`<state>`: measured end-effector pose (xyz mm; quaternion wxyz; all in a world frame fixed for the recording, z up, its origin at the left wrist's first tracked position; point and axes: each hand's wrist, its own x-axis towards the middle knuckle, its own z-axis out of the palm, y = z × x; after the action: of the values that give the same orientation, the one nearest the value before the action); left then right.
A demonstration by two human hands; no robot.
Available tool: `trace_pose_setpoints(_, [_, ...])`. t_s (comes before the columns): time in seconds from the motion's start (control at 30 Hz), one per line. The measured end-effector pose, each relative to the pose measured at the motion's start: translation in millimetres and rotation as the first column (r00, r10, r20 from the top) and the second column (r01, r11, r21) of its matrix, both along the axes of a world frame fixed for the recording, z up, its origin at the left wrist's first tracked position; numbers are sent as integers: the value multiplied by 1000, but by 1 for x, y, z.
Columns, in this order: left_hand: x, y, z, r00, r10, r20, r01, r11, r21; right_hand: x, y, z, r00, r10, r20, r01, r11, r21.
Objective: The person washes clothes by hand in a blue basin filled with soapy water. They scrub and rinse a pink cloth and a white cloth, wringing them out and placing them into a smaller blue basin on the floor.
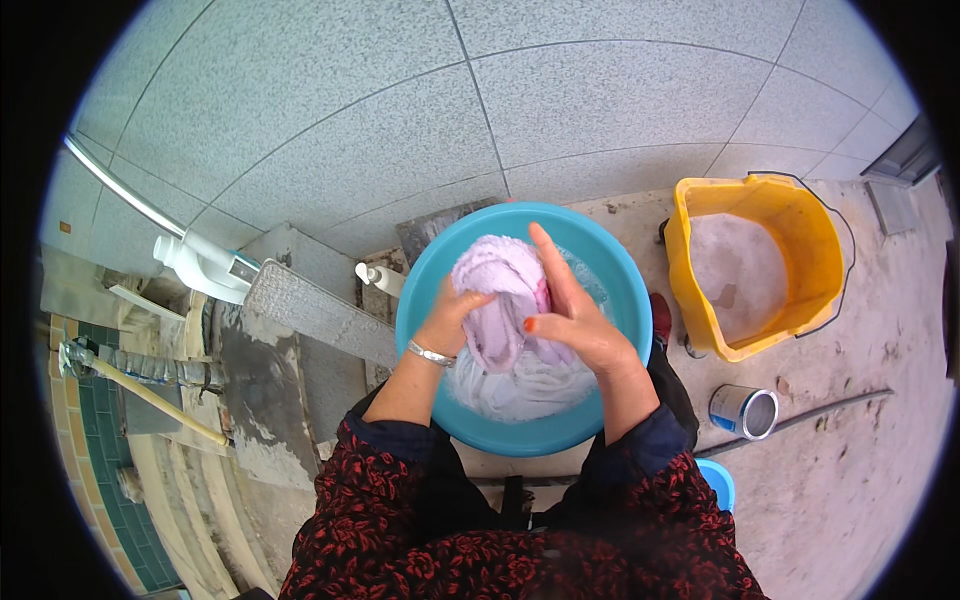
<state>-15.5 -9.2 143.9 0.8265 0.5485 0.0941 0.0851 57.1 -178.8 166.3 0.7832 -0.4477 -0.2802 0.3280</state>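
Note:
A wet, lilac-pink towel [492, 268] is bunched up above a round turquoise basin [628, 275]. My left hand [446, 318], a silver bracelet at its wrist, grips the towel's left side with the thumb over the front; its other fingers are mostly hidden. Against the towel's right side rests my right hand [588, 328], its index finger stretched out and its thumb apart. Beneath the towel, a white cloth [520, 385] lies in suds at the bottom of the basin.
To the right stand a yellow bucket [690, 285] of sudsy water and a metal can [742, 411] beside a dark hose [840, 415]. A white pump bottle [381, 277] sits left of the basin. A blue container [716, 483] shows near my right sleeve. Behind is a tiled wall [330, 110].

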Motion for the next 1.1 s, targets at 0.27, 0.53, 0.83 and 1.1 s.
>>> trace_pose_setpoints(0.27, [5, 5, 3, 996, -28, -88, -22, 852, -523, -1, 9, -29, 949, -33, -314, 1, 995, -102])
trace_pose_setpoints(0.53, [13, -10, -53, 856, 418, -303, -457, 886, -71, -46, 43, -56, 937, -291, -194, 237, 937, -258])
trace_pose_setpoints(0.83, [9, -5, -81, 694, 600, -398, -291, 740, 607, -67, 38, -56, 851, -157, -500, 48, 973, -225])
trace_pose_setpoints(1.1, [13, 24, -14, 840, 124, -528, -7, 976, 218, -52, 24, -43, 451, 164, -877, 42, 978, 204])
